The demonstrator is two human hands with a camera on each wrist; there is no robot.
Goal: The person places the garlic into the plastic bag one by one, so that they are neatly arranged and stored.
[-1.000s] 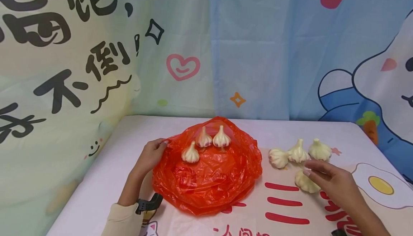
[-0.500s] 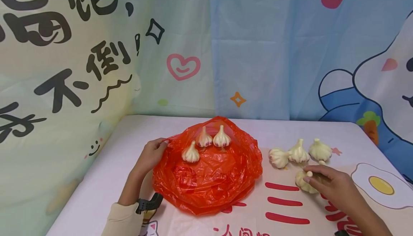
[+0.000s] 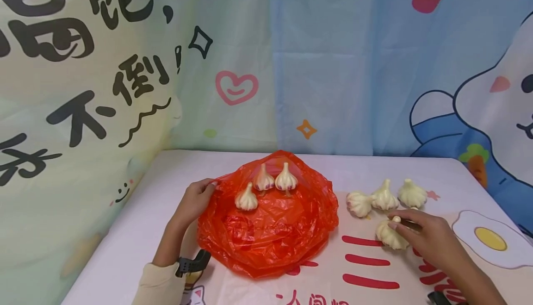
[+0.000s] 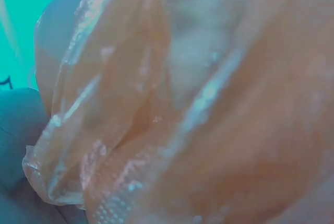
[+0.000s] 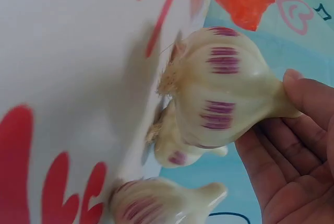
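My left hand (image 3: 199,198) grips the left edge of a thin red plastic bag (image 3: 266,231), which lies spread open on the table. Three garlic bulbs sit in the bag's upper part: one garlic bulb (image 3: 246,198) at left, two side by side behind it. In the left wrist view, crinkled bag film (image 4: 156,130) fills most of the picture. At the right, my right hand (image 3: 435,238) pinches a purple-streaked garlic bulb (image 5: 222,88) by its stem between thumb and fingers. Its rooted base faces the table, close over it in the right wrist view.
Behind the right hand stand more bulbs: a left garlic bulb (image 3: 359,204), a middle garlic bulb (image 3: 385,196) and a right garlic bulb (image 3: 412,194). A printed cloth (image 3: 325,268) covers the table's front. A patterned curtain (image 3: 325,64) hangs behind.
The right hand has come down on the garlic bulb and pinched its stem; the bulb has shifted slightly left. The left hand and bag stay put.
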